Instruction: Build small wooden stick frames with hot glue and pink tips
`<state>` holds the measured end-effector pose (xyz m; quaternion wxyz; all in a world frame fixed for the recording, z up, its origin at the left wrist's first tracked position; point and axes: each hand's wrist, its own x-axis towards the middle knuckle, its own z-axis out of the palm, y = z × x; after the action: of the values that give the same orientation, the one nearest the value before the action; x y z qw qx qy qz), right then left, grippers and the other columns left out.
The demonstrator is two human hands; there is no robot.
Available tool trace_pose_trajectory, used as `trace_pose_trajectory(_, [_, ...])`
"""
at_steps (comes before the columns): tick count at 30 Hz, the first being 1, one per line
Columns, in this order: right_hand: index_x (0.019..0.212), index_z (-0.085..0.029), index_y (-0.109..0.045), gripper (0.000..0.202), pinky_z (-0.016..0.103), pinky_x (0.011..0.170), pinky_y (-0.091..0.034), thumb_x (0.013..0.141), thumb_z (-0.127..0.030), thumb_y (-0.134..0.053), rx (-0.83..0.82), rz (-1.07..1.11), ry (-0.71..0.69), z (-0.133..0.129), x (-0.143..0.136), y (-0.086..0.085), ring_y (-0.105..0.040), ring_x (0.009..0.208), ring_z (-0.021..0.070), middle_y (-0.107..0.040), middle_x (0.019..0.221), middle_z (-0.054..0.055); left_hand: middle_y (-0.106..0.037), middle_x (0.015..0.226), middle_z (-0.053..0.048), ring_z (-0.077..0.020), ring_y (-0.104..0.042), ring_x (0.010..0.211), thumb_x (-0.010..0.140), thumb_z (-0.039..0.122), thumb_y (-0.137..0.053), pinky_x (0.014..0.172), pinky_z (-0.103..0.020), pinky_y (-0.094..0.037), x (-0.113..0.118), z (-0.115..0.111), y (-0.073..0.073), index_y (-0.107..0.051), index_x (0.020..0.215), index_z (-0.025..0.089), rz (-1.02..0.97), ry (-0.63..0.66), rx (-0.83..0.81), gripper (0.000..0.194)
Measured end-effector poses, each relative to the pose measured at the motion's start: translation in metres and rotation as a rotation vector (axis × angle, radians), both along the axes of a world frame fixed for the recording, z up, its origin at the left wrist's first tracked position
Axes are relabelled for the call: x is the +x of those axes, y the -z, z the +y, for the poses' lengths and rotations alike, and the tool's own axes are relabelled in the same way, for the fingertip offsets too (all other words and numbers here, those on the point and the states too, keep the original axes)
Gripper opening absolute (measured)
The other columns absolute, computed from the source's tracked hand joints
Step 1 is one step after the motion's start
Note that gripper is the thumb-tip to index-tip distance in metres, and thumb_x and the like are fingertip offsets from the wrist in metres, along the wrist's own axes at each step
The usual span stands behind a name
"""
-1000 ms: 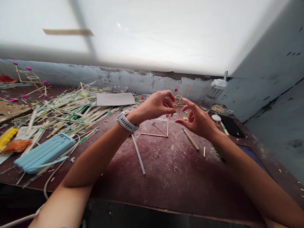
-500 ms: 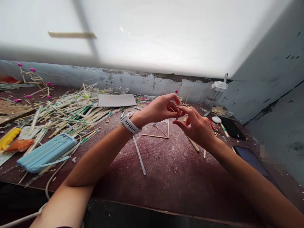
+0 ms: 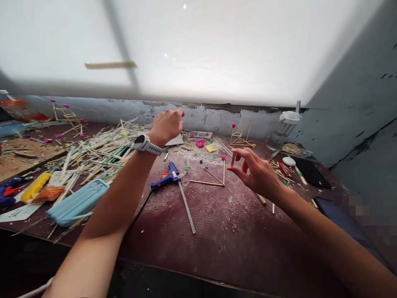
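My right hand (image 3: 259, 171) pinches a short wooden stick (image 3: 233, 159) upright between thumb and fingertips, above the right part of the table. My left hand (image 3: 167, 125), with a white watch on its wrist, is raised over the far middle of the table near a light grey card (image 3: 175, 140). Its thumb and index tip show slightly apart and the other fingers are mostly hidden; I see nothing in it. Between the hands lie joined sticks (image 3: 207, 182) forming a corner, with a pink blob at one end. A blue glue gun (image 3: 170, 177) with a long glue stick (image 3: 187, 207) lies below my left hand.
A heap of sticks (image 3: 93, 153) covers the left side, with a light blue case (image 3: 77, 203) before it. Small stick frames with pink blobs (image 3: 66, 118) stand at the back left. A clear jug (image 3: 283, 128), a black pouch (image 3: 310, 169) and a phone (image 3: 341, 219) lie right.
My left hand has parted from my right hand and moved left and up. The right hand keeps the stick, now plainly visible. The view has shifted slightly, and the glue gun has come into sight.
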<state>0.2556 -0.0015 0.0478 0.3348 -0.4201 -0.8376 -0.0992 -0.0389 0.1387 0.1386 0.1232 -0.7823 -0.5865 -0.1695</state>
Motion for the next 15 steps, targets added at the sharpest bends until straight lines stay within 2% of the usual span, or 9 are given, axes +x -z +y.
trace_pose_trajectory(1, [0.138,-0.020,-0.049,0.041,0.031,0.054,-0.048,0.107,-0.046,-0.056,0.010,-0.002,-0.008,0.001,0.000,0.002,-0.063,0.060,0.0147,-0.070,0.111,0.011,-0.070,0.133,-0.020,-0.0346,-0.067,0.118,0.097,0.025,-0.050,0.096,-0.047,-0.052,-0.009,0.012,0.004,-0.055,0.147,0.018,0.161,-0.076,-0.128,0.050])
trace_pose_trajectory(2, [0.138,-0.020,-0.049,0.040,0.030,0.053,-0.047,0.107,-0.045,-0.055,0.016,-0.002,-0.014,0.001,-0.001,0.004,-0.063,0.060,0.0150,-0.070,0.112,0.011,-0.068,0.135,-0.022,-0.0369,-0.067,0.120,0.094,0.022,-0.053,0.097,-0.048,-0.052,-0.018,0.024,0.011,-0.056,0.146,0.016,0.217,-0.104,-0.206,0.052])
trace_pose_trajectory(4, [0.137,-0.020,-0.049,0.038,0.030,0.053,-0.046,0.108,-0.043,-0.054,-0.007,-0.004,-0.029,0.003,-0.001,0.007,-0.065,0.062,0.0154,-0.070,0.114,0.012,-0.069,0.133,-0.023,-0.0389,-0.067,0.121,0.087,0.021,-0.060,0.102,-0.049,-0.050,-0.034,0.043,0.028,-0.063,0.140,0.014,0.275,-0.126,-0.313,0.053])
trace_pose_trajectory(7, [0.135,-0.021,-0.050,0.038,0.032,0.057,-0.049,0.105,-0.041,-0.059,-0.128,0.062,-0.035,0.003,-0.002,0.007,-0.066,0.063,0.0155,-0.070,0.117,0.012,-0.070,0.136,-0.021,-0.0392,-0.064,0.127,0.082,0.027,-0.065,0.107,-0.049,-0.048,-0.058,0.061,0.056,-0.066,0.139,0.016,0.325,-0.159,-0.430,0.058])
trace_pose_trajectory(10, [0.130,-0.022,-0.049,0.045,0.032,0.060,-0.053,0.097,-0.044,-0.070,-0.396,0.248,-0.094,-0.002,-0.004,-0.001,-0.066,0.063,0.0147,-0.072,0.114,0.010,-0.065,0.143,-0.024,-0.0391,-0.064,0.127,0.080,0.032,-0.067,0.101,-0.043,-0.051,-0.080,0.069,0.078,-0.063,0.144,0.013,0.334,-0.190,-0.479,0.067])
trace_pose_trajectory(12, [0.128,-0.022,-0.049,0.049,0.030,0.060,-0.055,0.093,-0.044,-0.075,-0.643,0.305,-0.208,-0.010,-0.008,-0.010,-0.069,0.068,0.0155,-0.073,0.108,0.007,-0.064,0.145,-0.023,-0.0387,-0.063,0.128,0.079,0.033,-0.067,0.100,-0.041,-0.051,-0.089,0.074,0.085,-0.060,0.147,0.013,0.329,-0.180,-0.485,0.071])
trace_pose_trajectory(15, [0.125,-0.023,-0.052,0.043,0.029,0.070,-0.057,0.093,-0.037,-0.076,-0.902,0.169,-0.356,-0.024,-0.019,-0.016,-0.073,0.081,0.0177,-0.076,0.097,0.002,-0.068,0.142,-0.018,-0.0379,-0.064,0.126,0.078,0.035,-0.069,0.099,-0.038,-0.049,-0.094,0.079,0.090,-0.058,0.150,0.016,0.315,-0.144,-0.487,0.075])
